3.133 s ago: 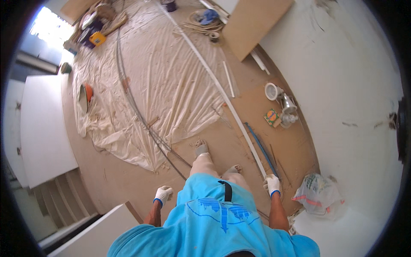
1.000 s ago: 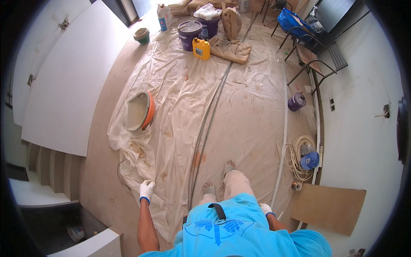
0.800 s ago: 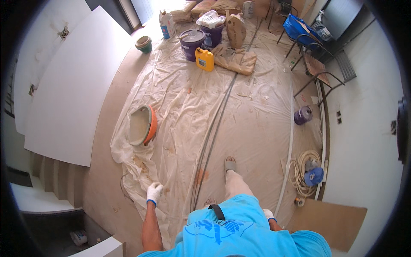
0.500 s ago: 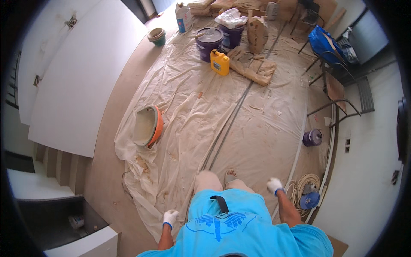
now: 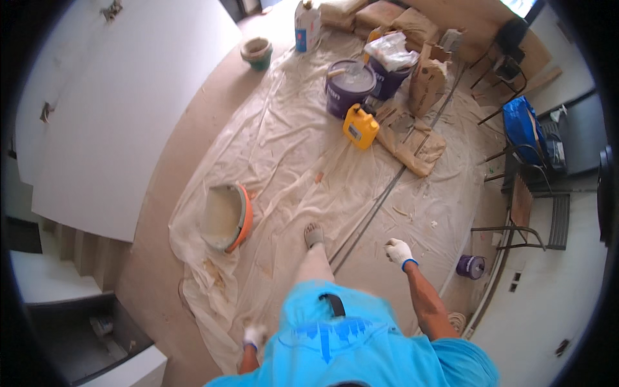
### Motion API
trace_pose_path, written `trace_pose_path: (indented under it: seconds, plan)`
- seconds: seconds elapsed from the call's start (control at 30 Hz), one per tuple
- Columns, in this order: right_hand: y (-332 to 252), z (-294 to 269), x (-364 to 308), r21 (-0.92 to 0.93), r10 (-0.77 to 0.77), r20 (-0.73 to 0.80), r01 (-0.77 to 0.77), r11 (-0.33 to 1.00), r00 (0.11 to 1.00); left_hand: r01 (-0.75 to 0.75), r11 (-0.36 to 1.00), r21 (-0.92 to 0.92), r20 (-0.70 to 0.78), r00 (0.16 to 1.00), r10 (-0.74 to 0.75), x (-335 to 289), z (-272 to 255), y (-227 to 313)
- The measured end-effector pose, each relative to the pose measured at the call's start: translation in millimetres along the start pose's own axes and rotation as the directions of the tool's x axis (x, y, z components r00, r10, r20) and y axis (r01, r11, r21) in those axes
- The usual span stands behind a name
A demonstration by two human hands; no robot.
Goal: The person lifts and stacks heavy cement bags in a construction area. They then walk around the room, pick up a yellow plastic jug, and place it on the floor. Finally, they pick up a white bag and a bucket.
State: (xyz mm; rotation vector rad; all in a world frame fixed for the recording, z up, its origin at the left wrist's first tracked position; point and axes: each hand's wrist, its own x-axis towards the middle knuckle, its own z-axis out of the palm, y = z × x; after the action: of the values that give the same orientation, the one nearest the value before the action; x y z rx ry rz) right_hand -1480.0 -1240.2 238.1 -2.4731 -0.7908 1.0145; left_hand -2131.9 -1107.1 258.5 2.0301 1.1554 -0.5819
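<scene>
My right hand (image 5: 399,252), in a white glove with a blue cuff, swings forward over the plastic sheet (image 5: 284,168). Its fingers are curled in and nothing shows in them. Low beside my blue shirt is my left hand (image 5: 254,336), also white-gloved; motion smears its fingers. Neither hand touches anything. Ahead on the left, an orange basin (image 5: 244,219) with a pale inside stands on the sheet. One sandalled foot (image 5: 314,235) steps out in front of me. Farther off are a yellow jug (image 5: 360,128) and a purple bucket (image 5: 349,90) with a tool across its top.
A second purple bucket (image 5: 387,80) and torn paper sacks (image 5: 412,138) stand near the jug. Filled sacks (image 5: 380,16) are stacked at the back. Chairs (image 5: 532,213), one bearing a blue bag (image 5: 525,132), line the right wall. A small purple can (image 5: 471,266) sits there too.
I have stepped forward, and the view has shifted over the sheet. My right hand has swung forward and up; my left hand has dropped back. The coiled hose has mostly slipped behind my arm.
</scene>
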Motion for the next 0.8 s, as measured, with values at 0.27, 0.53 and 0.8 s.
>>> trace_pose_path:
  seconds: [0.27, 0.53, 0.8]
  plan:
    - [-35, 15, -26, -0.085, 0.29, 0.239, -0.277, 0.957, 0.927, -0.005, 0.678, -0.735, -0.317, 0.887, -0.337, 229, -321, 67]
    - [-86, -25, 77, -0.045, 0.37, 0.282, -0.373, 0.927, 0.885, -0.241, 0.631, -0.738, -0.451, 0.871, -0.195, 405, -467, 159]
    - [-217, -80, 310, 0.046, 0.286, 0.215, -0.303, 0.952, 0.934, 0.152, 0.695, -0.703, -0.184, 0.905, -0.384, 457, -400, 85]
